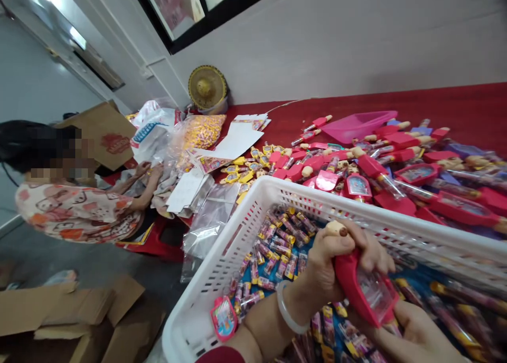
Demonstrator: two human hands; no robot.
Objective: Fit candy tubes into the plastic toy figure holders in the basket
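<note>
Over the white basket, my left hand, with a pale bangle on the wrist, grips a pinkish-red plastic toy. The toy has a clear window and a beige animal-head top by my thumb. My right hand closes around its lower end, where a small part of a tube shows between the fingers. Beneath both hands, the white basket holds many small clear tubes with yellow ends and pink-purple wraps. Another red toy piece with a picture window leans inside the basket's near-left corner.
Behind the basket, similar red toys are heaped on a red table beside a pink scoop-like tray. Yellow pieces, white cards and plastic bags lie leftward. A co-worker sits at left; cardboard boxes cover the floor.
</note>
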